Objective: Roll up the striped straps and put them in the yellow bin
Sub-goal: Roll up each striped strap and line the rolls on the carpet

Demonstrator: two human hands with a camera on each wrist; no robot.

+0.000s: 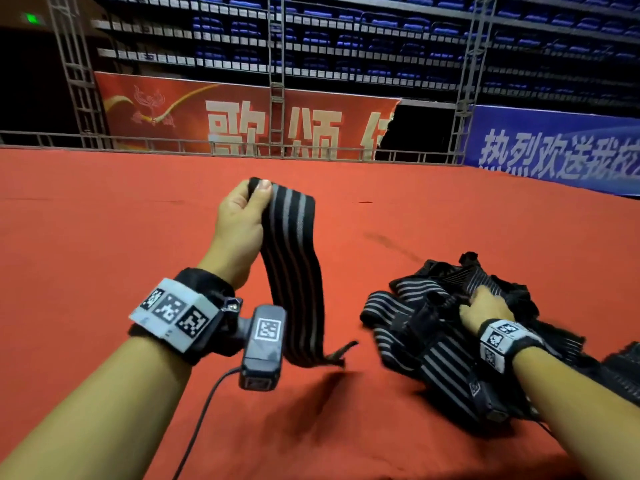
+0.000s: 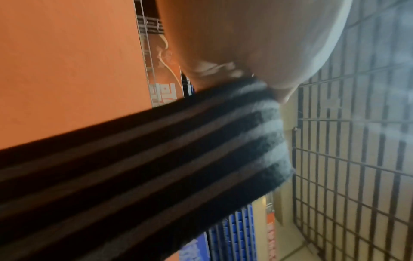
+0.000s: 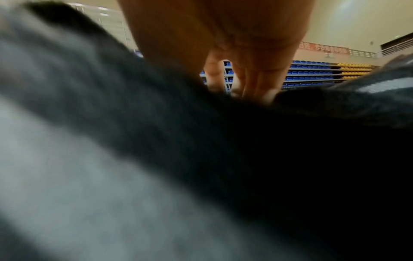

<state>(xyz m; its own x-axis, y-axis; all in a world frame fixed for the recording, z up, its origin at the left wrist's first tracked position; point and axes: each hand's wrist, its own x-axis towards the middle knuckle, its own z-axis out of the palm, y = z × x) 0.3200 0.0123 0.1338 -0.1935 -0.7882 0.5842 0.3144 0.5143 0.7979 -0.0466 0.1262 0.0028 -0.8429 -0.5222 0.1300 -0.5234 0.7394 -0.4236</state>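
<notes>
Left hand (image 1: 242, 216) grip pinching hanging striped strap (image 1: 294, 271); right hand (image 1: 485, 308) grip unclear, on strap pile (image 1: 426, 327)

A long black-and-grey striped elastic strap (image 1: 294, 271) hung from the left hand (image 1: 239, 223) above the middle of the red-carpeted worktop (image 1: 104, 237), its lower end touching it. To its right, near the worktop's near edge, lay a tangled heap of striped straps (image 1: 433, 327), the right hand (image 1: 485, 306) on top.
</notes>
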